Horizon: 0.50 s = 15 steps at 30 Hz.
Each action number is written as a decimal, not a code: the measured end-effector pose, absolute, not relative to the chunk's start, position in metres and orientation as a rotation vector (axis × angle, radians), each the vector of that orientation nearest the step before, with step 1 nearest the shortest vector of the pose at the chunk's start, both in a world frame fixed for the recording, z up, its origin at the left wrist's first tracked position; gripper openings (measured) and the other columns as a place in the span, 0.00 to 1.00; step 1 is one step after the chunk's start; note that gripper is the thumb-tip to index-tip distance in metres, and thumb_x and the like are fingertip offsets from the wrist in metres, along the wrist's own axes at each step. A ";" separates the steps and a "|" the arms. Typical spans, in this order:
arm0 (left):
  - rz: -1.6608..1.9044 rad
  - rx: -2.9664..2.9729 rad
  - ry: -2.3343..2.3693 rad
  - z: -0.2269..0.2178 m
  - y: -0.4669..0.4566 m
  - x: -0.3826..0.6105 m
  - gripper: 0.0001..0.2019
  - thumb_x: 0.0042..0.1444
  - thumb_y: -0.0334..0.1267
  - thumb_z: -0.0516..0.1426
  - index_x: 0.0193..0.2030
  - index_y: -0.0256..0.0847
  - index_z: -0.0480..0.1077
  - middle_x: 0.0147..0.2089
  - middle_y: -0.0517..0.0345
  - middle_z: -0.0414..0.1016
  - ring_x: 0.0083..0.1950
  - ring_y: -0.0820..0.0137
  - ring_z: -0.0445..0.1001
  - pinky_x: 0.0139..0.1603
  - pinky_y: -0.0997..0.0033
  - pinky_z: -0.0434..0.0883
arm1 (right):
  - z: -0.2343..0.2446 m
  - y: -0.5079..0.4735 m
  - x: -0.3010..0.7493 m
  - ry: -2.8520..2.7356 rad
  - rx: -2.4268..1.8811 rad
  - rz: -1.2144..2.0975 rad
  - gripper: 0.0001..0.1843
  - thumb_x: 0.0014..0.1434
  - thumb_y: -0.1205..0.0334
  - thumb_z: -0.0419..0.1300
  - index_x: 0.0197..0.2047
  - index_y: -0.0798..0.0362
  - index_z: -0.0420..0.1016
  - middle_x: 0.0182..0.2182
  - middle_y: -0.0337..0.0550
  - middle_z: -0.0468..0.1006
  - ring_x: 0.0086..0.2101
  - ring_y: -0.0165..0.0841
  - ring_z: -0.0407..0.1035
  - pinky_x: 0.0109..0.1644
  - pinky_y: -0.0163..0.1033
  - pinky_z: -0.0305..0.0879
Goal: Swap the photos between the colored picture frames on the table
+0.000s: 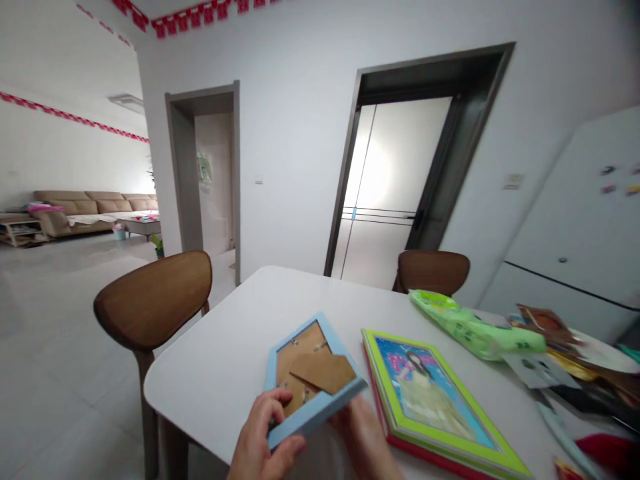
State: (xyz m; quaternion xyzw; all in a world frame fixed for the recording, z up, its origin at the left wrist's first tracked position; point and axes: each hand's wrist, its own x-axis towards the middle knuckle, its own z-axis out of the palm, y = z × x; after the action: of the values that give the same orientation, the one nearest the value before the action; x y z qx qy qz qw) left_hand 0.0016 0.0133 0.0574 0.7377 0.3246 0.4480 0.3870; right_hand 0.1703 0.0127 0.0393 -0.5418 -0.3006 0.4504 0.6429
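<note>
A light blue picture frame (320,407) is tilted above the white table, its brown backing board (290,363) facing me. Small metal clips sit along the board, and a brown stand flap (327,373) lies across it. My left hand (267,430) is closed around the frame's near left corner, with fingers over the back and the thumb at the edge. Under the near right edge is my right hand (363,433), blurred, its fingers hidden behind the frame. Just right of that hand lies a stack of picture frames, the top one lime green (400,407) with a photo of a person in a pale dress.
The white table (215,353) has a green patterned plastic bag (480,333) and a jumble of packaging on its right. Wooden chairs stand at the left (155,300) and far side (434,270). A white refrigerator (575,220) is at right.
</note>
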 end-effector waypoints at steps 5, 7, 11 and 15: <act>1.210 1.367 0.594 0.066 0.000 0.044 0.22 0.41 0.59 0.55 0.32 0.42 0.59 0.50 0.48 0.63 0.50 0.56 0.65 0.46 0.62 0.65 | 0.049 0.004 0.126 -0.356 -0.838 1.313 0.18 0.39 0.45 0.59 0.22 0.53 0.69 0.19 0.38 0.73 0.22 0.30 0.67 0.26 0.35 0.62; 1.258 1.266 0.613 0.079 -0.002 0.054 0.26 0.38 0.55 0.60 0.40 0.43 0.59 0.50 0.48 0.65 0.51 0.56 0.63 0.46 0.62 0.65 | 0.067 -0.001 0.141 -0.344 -0.792 1.224 0.15 0.39 0.50 0.60 0.28 0.51 0.71 0.24 0.36 0.75 0.24 0.31 0.68 0.27 0.34 0.63; 1.242 1.153 0.545 0.113 -0.002 0.071 0.29 0.42 0.45 0.60 0.50 0.41 0.55 0.48 0.51 0.67 0.51 0.59 0.65 0.50 0.63 0.63 | 0.101 -0.018 0.214 -0.512 -0.918 1.074 0.26 0.46 0.55 0.56 0.50 0.46 0.62 0.33 0.37 0.77 0.30 0.35 0.71 0.31 0.37 0.65; 1.012 1.180 0.407 0.119 0.000 0.107 0.26 0.44 0.40 0.59 0.49 0.35 0.57 0.48 0.49 0.69 0.48 0.60 0.68 0.49 0.63 0.64 | 0.112 -0.029 0.300 -0.678 -1.234 0.974 0.30 0.47 0.56 0.54 0.54 0.49 0.57 0.30 0.41 0.78 0.29 0.37 0.72 0.30 0.39 0.66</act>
State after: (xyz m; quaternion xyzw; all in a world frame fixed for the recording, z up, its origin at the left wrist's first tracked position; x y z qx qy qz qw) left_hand 0.1066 -0.0005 0.1194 0.5285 0.1823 0.4531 0.6944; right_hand 0.2998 -0.0294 0.1124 -0.5445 -0.2989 0.4296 0.6555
